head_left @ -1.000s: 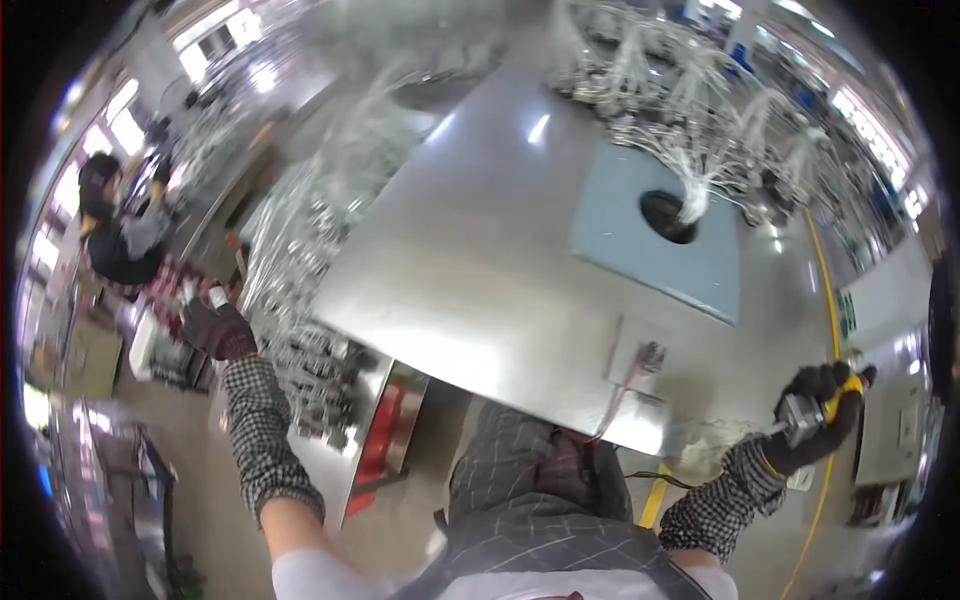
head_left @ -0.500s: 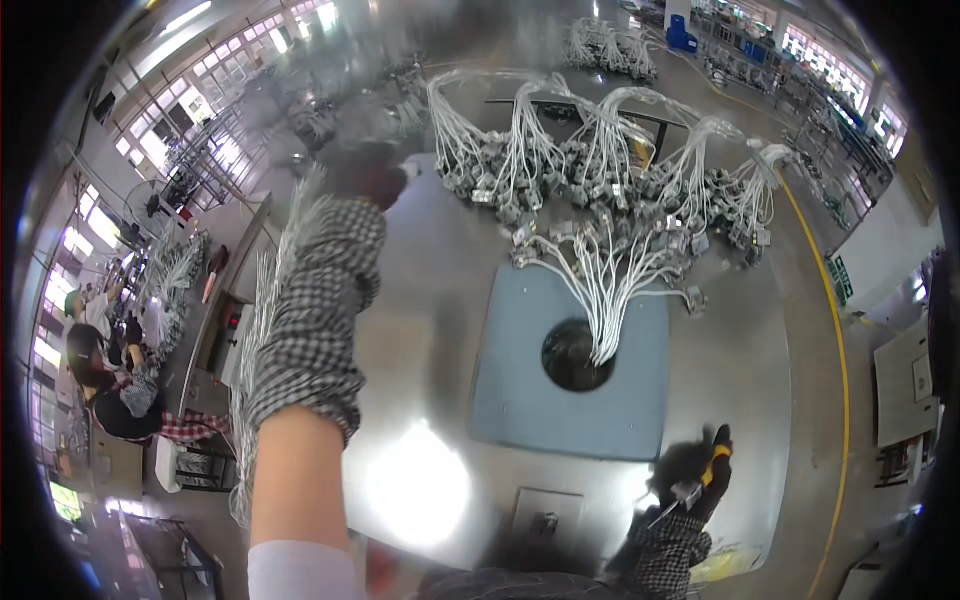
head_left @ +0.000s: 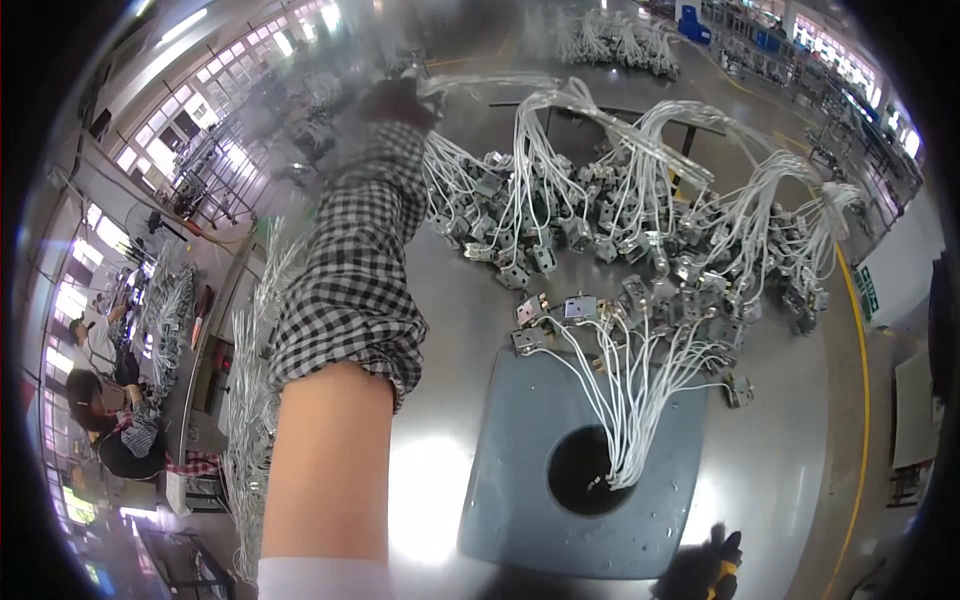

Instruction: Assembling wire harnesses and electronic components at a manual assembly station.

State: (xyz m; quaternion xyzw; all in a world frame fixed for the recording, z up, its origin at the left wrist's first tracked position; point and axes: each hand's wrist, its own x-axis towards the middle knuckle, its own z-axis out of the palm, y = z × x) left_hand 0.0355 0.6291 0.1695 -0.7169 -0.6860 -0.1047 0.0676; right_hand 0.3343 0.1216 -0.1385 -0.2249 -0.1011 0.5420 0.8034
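Note:
My left hand (head_left: 398, 108), in a dark glove, is stretched far out over the back left of the metal table. It is blurred and its fingers cannot be made out; it lies against the left end of a bundle of white wires (head_left: 490, 82). At the lower right edge my gloved right hand (head_left: 697, 572) is closed round a tool with a yellow-and-black handle (head_left: 722, 578), mostly cut off by the frame. Between them, white wires (head_left: 625, 430) with small metal boxes on their ends run down to the round hole of a grey board (head_left: 520, 490).
Several bundles of white wires with metal boxes (head_left: 600, 210) line the table's (head_left: 440, 360) far side. More wires (head_left: 250, 400) hang along the left. People (head_left: 125, 440) sit at another bench on the left. A yellow floor line (head_left: 862, 400) runs on the right.
My left hand has reached farther out and slightly right, to the wire bundle's end. The view has shifted, so the board and my right hand sit lower in it.

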